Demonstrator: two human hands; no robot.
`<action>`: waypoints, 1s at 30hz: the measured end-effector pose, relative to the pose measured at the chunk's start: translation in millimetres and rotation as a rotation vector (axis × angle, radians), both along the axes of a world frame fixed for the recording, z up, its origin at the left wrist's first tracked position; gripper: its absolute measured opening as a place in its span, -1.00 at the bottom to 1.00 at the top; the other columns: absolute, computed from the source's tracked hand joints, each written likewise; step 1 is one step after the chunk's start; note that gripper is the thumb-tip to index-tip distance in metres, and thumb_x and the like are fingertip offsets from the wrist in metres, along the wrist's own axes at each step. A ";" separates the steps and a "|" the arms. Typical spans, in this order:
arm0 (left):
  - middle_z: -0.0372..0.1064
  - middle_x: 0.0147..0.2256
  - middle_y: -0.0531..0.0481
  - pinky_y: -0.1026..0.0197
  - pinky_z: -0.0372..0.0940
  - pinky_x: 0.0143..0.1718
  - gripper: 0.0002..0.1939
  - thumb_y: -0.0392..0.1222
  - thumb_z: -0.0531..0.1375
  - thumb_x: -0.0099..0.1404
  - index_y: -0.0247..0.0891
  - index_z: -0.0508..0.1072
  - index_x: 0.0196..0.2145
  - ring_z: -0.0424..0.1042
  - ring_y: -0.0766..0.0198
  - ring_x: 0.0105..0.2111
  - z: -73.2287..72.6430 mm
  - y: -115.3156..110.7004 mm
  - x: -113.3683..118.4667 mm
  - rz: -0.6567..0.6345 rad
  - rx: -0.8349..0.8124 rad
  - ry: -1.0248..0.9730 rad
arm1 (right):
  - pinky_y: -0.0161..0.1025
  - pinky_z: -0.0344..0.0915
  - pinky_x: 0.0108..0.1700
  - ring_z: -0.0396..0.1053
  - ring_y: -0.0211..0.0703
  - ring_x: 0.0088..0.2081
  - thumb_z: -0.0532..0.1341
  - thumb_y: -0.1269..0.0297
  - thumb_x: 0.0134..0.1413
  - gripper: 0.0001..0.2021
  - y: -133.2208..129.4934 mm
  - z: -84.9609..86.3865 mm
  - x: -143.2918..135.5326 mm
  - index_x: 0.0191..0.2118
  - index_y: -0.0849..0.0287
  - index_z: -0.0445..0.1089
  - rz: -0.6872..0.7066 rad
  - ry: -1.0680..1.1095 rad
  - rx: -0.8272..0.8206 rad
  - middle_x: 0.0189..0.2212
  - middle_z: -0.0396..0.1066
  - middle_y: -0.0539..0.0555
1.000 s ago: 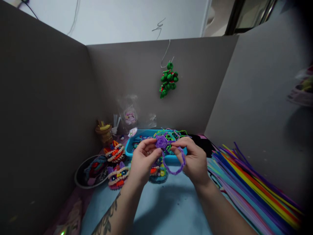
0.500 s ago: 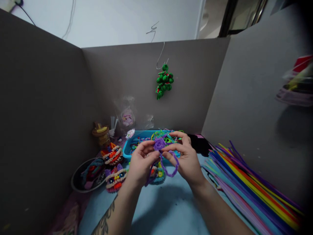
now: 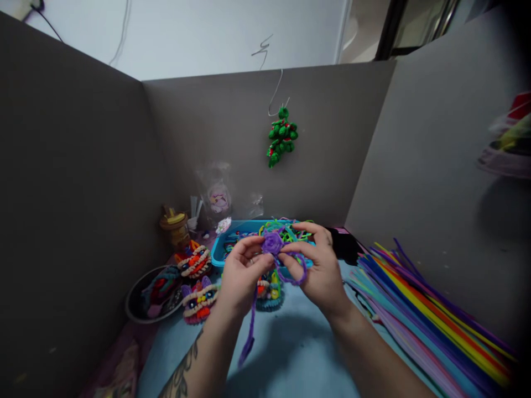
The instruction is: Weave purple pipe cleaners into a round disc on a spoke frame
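A small round purple coil point(image 3: 272, 242) of fuzzy pipe cleaner is held up over the front of the blue basket. My left hand point(image 3: 245, 269) pinches its left and lower edge between thumb and fingers. From the coil a purple strand loops out point(image 3: 305, 272) to the right, and my right hand point(image 3: 317, 262) is closed on it with thumb and index finger, the upper fingers bent above. Another purple tail point(image 3: 249, 337) hangs down below my left hand to a thicker end. Exactly where the right fingertips meet the strand is partly hidden.
Behind the hands stands a blue basket point(image 3: 216, 257) with colourful pieces. At left are colourful lion-head figures point(image 3: 199, 301) and a metal bowl point(image 3: 135, 316). Long pipe cleaners point(image 3: 431, 309) lie at right. A green ornament point(image 3: 282, 135) hangs from a wire on the grey partition point(image 3: 332, 121).
The purple loop at my right hand has risen and become smaller. The purple tail now hangs lower and straighter below my left hand. The whole view has shifted slightly.
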State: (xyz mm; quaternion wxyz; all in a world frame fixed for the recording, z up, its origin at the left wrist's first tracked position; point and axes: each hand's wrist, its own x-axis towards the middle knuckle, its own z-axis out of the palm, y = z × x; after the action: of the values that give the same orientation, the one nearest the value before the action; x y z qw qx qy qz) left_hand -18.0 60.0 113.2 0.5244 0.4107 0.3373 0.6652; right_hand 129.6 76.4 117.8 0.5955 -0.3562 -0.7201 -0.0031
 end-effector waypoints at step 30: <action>0.46 -0.39 0.02 0.31 0.30 -0.32 -0.63 -0.27 0.40 -0.09 -0.25 0.44 -0.28 0.43 0.35 -0.41 -3.3 0.0 0.7 0.015 0.079 -0.036 | 0.06 0.24 -0.04 0.25 0.02 -0.08 0.26 0.37 -0.05 -0.92 -6.9 -1.5 -6.0 -0.44 0.04 0.49 -0.030 0.004 0.083 -0.17 0.31 0.08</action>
State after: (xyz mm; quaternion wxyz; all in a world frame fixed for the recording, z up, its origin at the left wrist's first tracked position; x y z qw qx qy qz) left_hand -17.3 60.0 109.9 0.5089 0.4165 0.3044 0.6892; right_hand 123.7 69.5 116.3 0.6110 -0.3420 -0.7128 -0.0412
